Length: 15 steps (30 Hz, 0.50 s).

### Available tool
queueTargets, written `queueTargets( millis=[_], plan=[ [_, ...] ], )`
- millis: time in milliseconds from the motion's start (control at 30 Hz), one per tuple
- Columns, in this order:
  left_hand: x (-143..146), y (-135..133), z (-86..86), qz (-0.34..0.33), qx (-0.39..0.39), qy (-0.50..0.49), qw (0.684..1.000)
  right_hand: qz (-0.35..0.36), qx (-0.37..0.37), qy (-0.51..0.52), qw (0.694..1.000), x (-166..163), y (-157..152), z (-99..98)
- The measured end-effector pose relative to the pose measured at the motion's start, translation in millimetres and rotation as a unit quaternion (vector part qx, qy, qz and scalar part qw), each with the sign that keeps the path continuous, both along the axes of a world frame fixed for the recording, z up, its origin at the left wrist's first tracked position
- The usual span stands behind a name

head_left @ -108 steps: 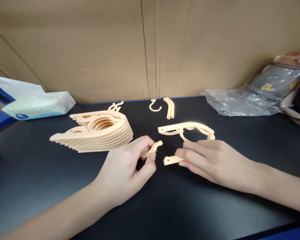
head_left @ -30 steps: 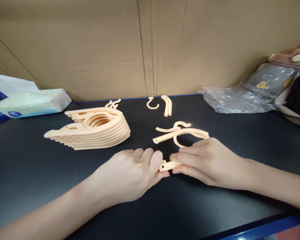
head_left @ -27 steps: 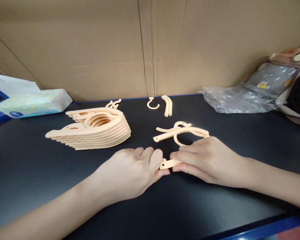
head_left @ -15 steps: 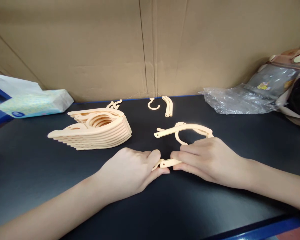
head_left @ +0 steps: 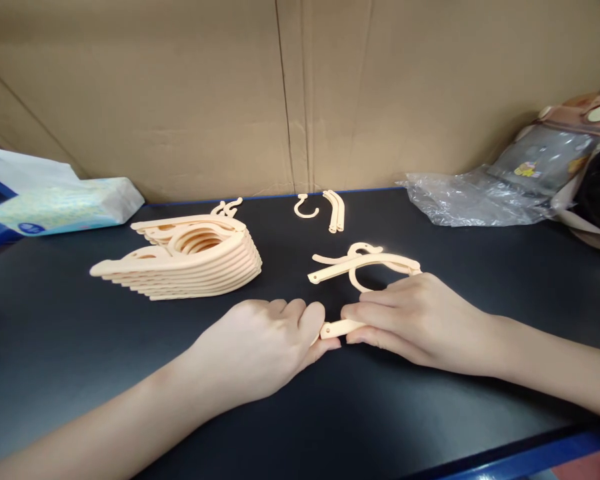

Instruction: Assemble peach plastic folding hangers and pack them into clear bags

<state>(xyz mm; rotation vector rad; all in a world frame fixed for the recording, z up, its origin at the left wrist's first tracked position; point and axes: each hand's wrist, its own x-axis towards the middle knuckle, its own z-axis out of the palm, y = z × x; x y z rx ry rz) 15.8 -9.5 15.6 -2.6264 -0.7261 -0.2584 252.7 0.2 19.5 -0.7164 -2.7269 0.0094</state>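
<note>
My right hand [head_left: 420, 327] is closed on a cream plastic hanger arm [head_left: 341, 328], whose end with a small hole points left. My left hand [head_left: 275, 347] pinches a second cream hanger piece, mostly hidden by the fingers, against that end. Just beyond my right hand lie loose hanger parts: a curved arm [head_left: 363, 265] crossing over a hook [head_left: 354, 272]. To the left sits a stack of folded cream hangers [head_left: 200, 270]. Behind it are small hooks [head_left: 226, 207].
Near the back edge of the black table [head_left: 280, 427] lie another hook [head_left: 306, 210] and two curved arms [head_left: 336, 212]. A tissue pack [head_left: 70, 207] is at left. Clear plastic film [head_left: 465, 200] and a transparent bag [head_left: 540, 160] are at right. Cardboard [head_left: 205, 100] stands behind.
My left hand's fingers have closed further over the joint, covering more of the piece they pinch. The right hand stays nearly in place. The view has shifted slightly.
</note>
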Motion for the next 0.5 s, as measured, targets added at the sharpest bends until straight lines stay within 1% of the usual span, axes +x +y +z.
queueTargets(
  millis=[100,233,367,500],
  plan=[
    [-0.4,0.7,-0.7,-0.001,-0.020,-0.017,1.000,0.007,0.020,0.002,1.000,-0.3,1.0,-1.0],
    [-1.6,2.5,0.4,-0.016,-0.091,-0.037,0.995,0.019,0.064,-0.001,0.998,-0.6,0.6,-2.3],
    [-2.8,4.1,1.8,-0.010,-0.143,-0.035,0.989,0.018,0.105,0.000,0.994,-0.2,-1.2,-3.3],
    [-3.7,5.3,2.2,0.000,-0.191,-0.037,0.981,0.025,0.115,0.008,0.993,-0.2,-1.3,-3.3]
  ],
)
